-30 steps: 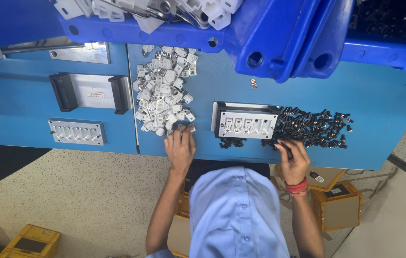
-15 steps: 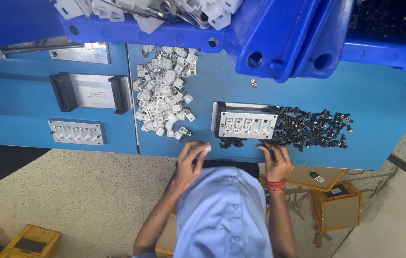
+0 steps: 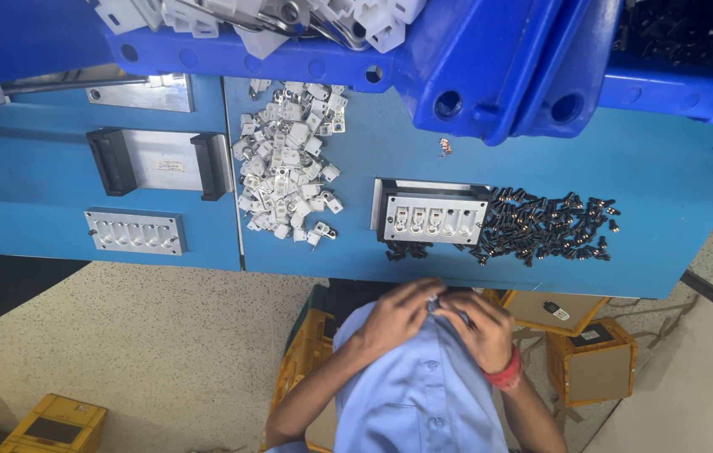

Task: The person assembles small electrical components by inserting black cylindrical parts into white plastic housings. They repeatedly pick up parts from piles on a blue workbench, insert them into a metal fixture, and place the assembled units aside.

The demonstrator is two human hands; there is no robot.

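My left hand (image 3: 396, 317) and my right hand (image 3: 484, 332), which wears a red wristband, meet fingertip to fingertip just below the blue table's front edge (image 3: 457, 281), over my blue shirt. A small pale part (image 3: 435, 302) is pinched where the fingers join, and my right fingers close on something small and dark. Straight ahead on the table lies a grey metal fixture (image 3: 433, 220) with a row of pockets. To its right is a heap of small black parts (image 3: 545, 231), and to its left a heap of white plastic parts (image 3: 289, 164).
Blue bins (image 3: 474, 59) of white and black parts hang over the table's far side. On the left table are a second pocketed fixture (image 3: 134, 231) and a black-ended metal block (image 3: 159, 161). Yellow crates (image 3: 54, 424) and brown boxes (image 3: 591, 361) stand on the speckled floor.
Both hands have left the table, the left from the white heap and the right from the black heap. They have come together in front of my chest.
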